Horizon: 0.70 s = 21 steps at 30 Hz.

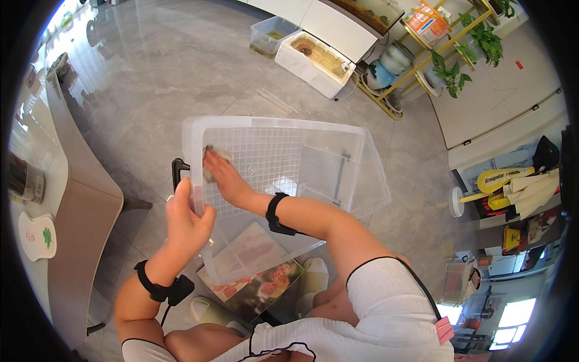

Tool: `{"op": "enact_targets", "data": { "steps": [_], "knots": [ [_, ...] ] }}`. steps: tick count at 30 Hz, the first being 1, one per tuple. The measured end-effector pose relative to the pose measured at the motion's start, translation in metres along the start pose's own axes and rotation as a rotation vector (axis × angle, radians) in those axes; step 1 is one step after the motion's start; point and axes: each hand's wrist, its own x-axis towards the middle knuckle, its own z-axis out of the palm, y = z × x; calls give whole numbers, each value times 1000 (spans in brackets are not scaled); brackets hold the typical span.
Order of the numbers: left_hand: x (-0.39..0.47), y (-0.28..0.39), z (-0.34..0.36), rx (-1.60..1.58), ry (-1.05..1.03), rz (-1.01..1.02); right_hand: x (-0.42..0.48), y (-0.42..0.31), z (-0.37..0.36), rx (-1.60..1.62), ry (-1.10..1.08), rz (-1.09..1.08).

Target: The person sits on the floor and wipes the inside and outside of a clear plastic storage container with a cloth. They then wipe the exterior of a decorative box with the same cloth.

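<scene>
A clear plastic storage bin (312, 123) is tipped in front of me with its open side facing up toward me. My left hand (187, 217) grips its left rim, thumb over the edge, near a black handle (177, 174). Inside the bin, my right hand (226, 176) presses a pale, greyish cloth (209, 175) against the left end, fingers stretched flat over it. The hand hides part of the cloth. A grid pattern (276, 149) covers the bin's bottom. Below the near side, a printed cardboard box (276, 283) sits between my feet, partly seen through the plastic.
At left stands a table (81, 217) holding a container (27, 181) of slim items. Across the tiled floor are a foam box (312, 79) of water, a plastic tub (271, 36) and a gold plant stand (384, 102). Shelves with tools (502, 178) are at right.
</scene>
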Motion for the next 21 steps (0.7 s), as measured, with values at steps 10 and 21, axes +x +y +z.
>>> {"op": "enact_targets", "data": {
  "steps": [10,21],
  "knots": [
    [5,0,-3,3,-10,30,-65,65,-106,-301,115,390],
    [4,-3,11,19,140,154,-102,83,-124,-792,-525,827]
  ]
}}
